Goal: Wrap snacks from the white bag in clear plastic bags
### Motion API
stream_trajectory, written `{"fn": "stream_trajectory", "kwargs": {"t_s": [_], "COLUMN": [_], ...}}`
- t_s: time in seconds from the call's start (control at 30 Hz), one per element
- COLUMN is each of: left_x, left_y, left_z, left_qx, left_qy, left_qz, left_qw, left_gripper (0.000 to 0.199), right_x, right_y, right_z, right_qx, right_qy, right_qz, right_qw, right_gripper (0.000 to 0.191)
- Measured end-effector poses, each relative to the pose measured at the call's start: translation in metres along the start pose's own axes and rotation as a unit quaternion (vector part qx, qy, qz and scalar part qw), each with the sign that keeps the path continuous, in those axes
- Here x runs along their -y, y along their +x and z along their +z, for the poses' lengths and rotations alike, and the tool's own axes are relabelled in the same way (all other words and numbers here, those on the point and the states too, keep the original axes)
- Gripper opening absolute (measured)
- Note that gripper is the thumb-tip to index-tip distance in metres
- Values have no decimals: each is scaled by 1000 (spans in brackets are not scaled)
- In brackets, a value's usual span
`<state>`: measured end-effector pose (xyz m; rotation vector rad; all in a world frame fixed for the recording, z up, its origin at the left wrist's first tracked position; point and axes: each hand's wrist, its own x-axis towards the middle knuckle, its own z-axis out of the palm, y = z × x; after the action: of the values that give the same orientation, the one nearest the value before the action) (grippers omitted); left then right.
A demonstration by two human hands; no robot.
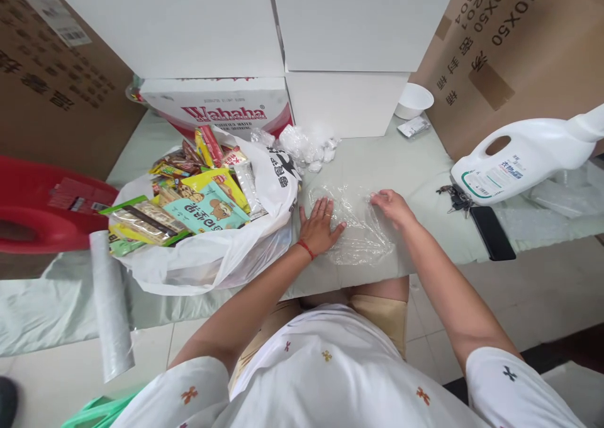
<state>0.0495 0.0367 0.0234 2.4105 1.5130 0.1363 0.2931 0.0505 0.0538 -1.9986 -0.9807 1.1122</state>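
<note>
A clear, crinkled plastic bag or film (361,242) lies on the pale green tablecloth in front of me. My left hand (319,228) rests flat on its left side with the fingers spread. At its upper right edge, my right hand (392,207) pinches the plastic between thumb and fingers. Close beside my left hand stands a white plastic bag (226,252) full of packaged snacks (202,211). Just beyond the clear plastic sits a pile of small white crumpled pieces (309,146), some of them in clear plastic.
To the right are a white detergent bottle (523,154), keys (455,196) and a black phone (493,233). A white bowl (415,101) is at the back. White boxes and a Wahaha carton (221,110) line the rear. A plastic roll (112,308) and red container (51,211) stand left.
</note>
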Motion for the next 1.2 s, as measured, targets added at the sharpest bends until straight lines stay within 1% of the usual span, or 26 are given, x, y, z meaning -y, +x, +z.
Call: {"fn": "stream_trajectory", "kwargs": {"t_s": [0.07, 0.13, 0.2, 0.3, 0.37, 0.43, 0.47, 0.5, 0.53, 0.57, 0.6, 0.63, 0.67, 0.7, 0.77, 0.8, 0.83, 0.87, 0.93, 1.0, 1.07, 1.13, 1.17, 1.2], "left_x": [5, 11, 18, 26, 27, 27, 27, 27, 28, 29, 29, 30, 31, 31, 32, 33, 33, 34, 36, 36, 36, 34, 33, 31], "left_y": [-1, -2, -3, -1, 2, 8, 11, 14, 17, 20, 21, 22, 23, 24, 24, 25, 25, 26, 28, 29, 28, 22, 18, 14], "left_z": [-1, -2, -3, -4, -4, -6, -8, -9, -11, -12, -13, -14, -15, -15, -16, -16, -17, -18, -21, -22, -20, -15, -12, -8], "left_qx": [-1, -3, -4, -6, -5, 7, 17, 28, 38, 45, 50, 52, 53, 54, 55, 55, 57, 59, 65, 64, 52, 29, 15, 1], "left_qy": [-9, -17, -23, -35, -49, -68, -78, -86, -93, -97, -99, -100, -100, -100, -97, -96, -94, -92, -90, -91, -91, -87, -82, -75], "left_qz": [5, 5, 3, 6, -1, -19, -27, -31, -31, -29, -27, -25, -24, -23, -22, -22, -20, -17, -11, -5, -6, -9, -12, -14], "left_qw": [1000, 1000, 1000, 999, 999, 997, 996, 995, 994, 994, 993, 993, 993, 993, 993, 994, 994, 994, 994, 994, 994, 996, 996, 997], "left_gripper": [76, 69, 62, 58, 58, 58, 58, 58, 58, 58, 59, 59, 59, 59, 58, 58, 57, 57, 56, 55, 56, 57, 58, 59], "right_x": [13, 22, 28, 31, 30, 29, 28, 28, 27, 26, 24, 21, 17, 13, 4, -1, -6, -11, -19, -28, -37, -45, -50, -54], "right_y": [15, 27, 40, 57, 63, 58, 49, 37, 20, 0, -23, -46, -69, -89, -119, -128, -134, -138, -144, -151, -163, -177, -183, -187], "right_z": [16, 18, 7, -22, -38, -42, -39, -32, -21, -7, 10, 29, 48, 66, 97, 108, 115, 120, 121, 118, 118, 120, 121, 120], "right_qx": [8, 30, 23, -24, -69, -132, -169, -199, -215, -210, -182, -116, -29, 33, 77, 77, 64, 44, 0, -20, 4, 60, 94, 121], "right_qy": [-8, 3, 12, 13, -28, -85, -106, -119, -128, -137, -159, -191, -235, -279, -343, -370, -390, -405, -418, -417, -417, -415, -407, -392], "right_qz": [9, 11, 6, 5, -1, -37, -65, -101, -142, -177, -225, -257, -264, -264, -280, -290, -304, -323, -379, -448, -503, -541, -554, -558], "right_qw": [1000, 999, 1000, 1000, 997, 987, 978, 967, 958, 952, 944, 940, 935, 923, 893, 879, 867, 854, 826, 790, 757, 729, 720, 721], "right_gripper": [43, 31, 24, 22, 20, 13, 8, 7, 11, 15, 19, 24, 28, 31, 33, 31, 28, 26, 29, 29, 26, 21, 19, 18]}}
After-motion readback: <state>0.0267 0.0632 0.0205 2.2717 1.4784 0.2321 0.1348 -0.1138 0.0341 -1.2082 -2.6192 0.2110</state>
